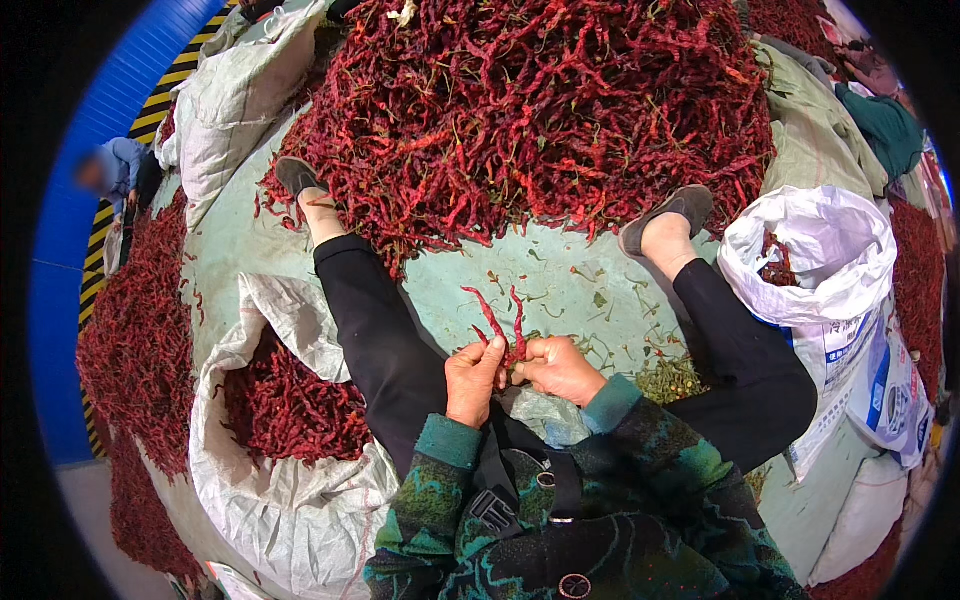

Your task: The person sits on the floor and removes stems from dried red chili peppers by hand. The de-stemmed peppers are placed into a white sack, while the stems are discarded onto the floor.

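Note:
Close together above my lap, my left hand (475, 377) and my right hand (559, 369) both grip a few dried red chili peppers (489, 315), whose tips point up and away from me. The stem ends are partly hidden by my fingers. Beyond my hands, between my spread legs, lies a large heap of red chilies (525, 120). To my left a white woven sack (255, 517), its mouth rolled wide, holds more red chilies (300, 409). Loose green stems (667, 379) are piled by my right thigh, with others scattered on the pale green floor (457, 281).
At my right stands a white plastic-lined bag (814, 300) with some chilies inside. Full woven sacks (240, 97) flank the heap. Another chili pile (142, 352) lies far left, near a person in blue (127, 169). A person in green (885, 135) is at the upper right.

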Demonstrator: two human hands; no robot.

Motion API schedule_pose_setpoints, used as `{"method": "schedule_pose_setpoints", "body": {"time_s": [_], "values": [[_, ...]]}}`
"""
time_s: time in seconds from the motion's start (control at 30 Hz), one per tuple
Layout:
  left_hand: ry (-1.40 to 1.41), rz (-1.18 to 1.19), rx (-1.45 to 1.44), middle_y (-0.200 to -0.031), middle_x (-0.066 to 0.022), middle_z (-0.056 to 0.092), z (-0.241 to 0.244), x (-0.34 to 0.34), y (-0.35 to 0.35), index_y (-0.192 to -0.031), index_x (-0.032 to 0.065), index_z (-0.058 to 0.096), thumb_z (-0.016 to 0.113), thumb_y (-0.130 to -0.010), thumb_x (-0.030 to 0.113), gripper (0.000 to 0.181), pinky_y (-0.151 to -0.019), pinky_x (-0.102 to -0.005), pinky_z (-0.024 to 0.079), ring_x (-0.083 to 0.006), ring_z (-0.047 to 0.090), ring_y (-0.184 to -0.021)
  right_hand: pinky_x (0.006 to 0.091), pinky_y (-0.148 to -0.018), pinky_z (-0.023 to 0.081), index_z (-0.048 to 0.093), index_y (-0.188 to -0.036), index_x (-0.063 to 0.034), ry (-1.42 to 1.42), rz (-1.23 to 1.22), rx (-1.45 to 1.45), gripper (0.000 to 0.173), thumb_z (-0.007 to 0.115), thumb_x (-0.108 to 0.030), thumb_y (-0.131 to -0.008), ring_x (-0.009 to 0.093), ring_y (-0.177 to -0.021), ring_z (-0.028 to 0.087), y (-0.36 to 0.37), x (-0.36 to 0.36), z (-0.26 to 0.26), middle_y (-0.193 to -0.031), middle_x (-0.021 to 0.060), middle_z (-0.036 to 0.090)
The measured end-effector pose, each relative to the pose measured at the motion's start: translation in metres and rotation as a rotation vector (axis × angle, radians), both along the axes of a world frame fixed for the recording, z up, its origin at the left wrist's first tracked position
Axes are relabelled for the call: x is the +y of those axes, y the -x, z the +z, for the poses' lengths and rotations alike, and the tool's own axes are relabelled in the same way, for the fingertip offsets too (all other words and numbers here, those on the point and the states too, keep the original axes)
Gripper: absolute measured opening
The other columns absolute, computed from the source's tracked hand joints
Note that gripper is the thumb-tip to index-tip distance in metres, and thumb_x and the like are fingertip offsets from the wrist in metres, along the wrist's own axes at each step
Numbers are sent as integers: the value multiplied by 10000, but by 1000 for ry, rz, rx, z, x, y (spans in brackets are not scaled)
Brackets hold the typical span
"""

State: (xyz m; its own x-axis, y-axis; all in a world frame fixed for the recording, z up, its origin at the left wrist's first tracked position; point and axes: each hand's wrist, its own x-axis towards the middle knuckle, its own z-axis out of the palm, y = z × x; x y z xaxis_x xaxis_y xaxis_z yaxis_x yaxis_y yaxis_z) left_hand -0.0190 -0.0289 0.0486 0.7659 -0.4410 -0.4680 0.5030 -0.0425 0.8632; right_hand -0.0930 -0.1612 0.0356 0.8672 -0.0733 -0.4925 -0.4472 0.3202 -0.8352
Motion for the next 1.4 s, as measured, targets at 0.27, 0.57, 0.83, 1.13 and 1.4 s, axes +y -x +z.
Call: {"method": "schedule_pose_setpoints", "body": {"time_s": [0.27,0.57,0.83,1.13,1.4], "values": [[70,-299,361,-650,18,530,11,6,-9,-791,59,575,636,-852,189,156,-411,-195,275,-38,380,-465,227,-454,376,599,-716,-19,-49,266,13,150,595,-121,-825,78,-509,488,4,-14,14,-617,36,597],[145,-212,320,-633,10,518,-3,8,-5,-797,35,567,639,-845,148,142,-441,-228,339,-80,430,-479,262,-459,387,583,-675,-7,150,152,-24,175,603,-129,-799,87,-521,504,10,-6,-11,-585,49,577],[-215,-41,-771,-591,-54,494,-1,-26,23,-731,4,542,645,-812,92,157,-480,-281,410,-141,498,-523,370,-508,401,530,-638,-1,662,-161,25,205,617,-142,-759,253,-504,477,17,3,-57,-561,157,500],[413,275,278,-616,4,463,15,47,-25,-746,63,504,566,-896,165,192,-438,-235,309,-87,396,-485,497,-609,444,619,-725,0,1270,619,80,144,550,-125,-707,417,-661,564,47,-58,-43,-659,232,567],[-440,714,-144,-574,4,433,54,270,-104,-706,92,468,654,-822,324,319,-381,-224,294,-82,396,-448,452,-678,492,637,-744,6,1378,945,392,161,617,-144,-692,374,-804,604,82,-67,-52,-893,228,602]]}}
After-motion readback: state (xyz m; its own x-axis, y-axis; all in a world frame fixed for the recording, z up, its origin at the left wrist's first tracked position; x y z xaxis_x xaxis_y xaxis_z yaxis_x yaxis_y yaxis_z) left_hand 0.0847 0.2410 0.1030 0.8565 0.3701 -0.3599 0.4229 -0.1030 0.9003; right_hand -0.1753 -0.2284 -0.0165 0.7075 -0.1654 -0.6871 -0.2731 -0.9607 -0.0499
